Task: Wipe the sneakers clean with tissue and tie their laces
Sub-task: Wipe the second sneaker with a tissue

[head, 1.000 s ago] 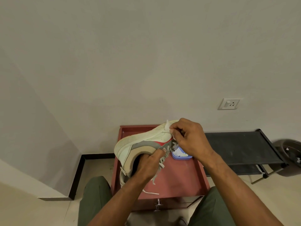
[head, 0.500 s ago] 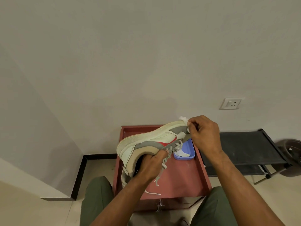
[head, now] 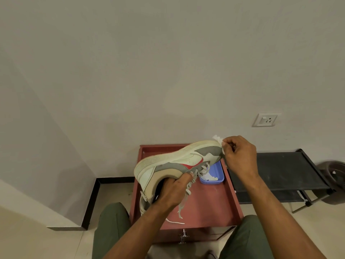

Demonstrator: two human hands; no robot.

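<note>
Crumpled tissue (head: 218,139) meets smooth leather sneaker (head: 179,159) toe.

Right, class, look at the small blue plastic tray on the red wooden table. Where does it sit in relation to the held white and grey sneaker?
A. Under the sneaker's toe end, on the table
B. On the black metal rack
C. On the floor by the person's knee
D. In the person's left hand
A: the small blue plastic tray rests on the red wooden table, below the toe end of the white and grey sneaker.
</note>
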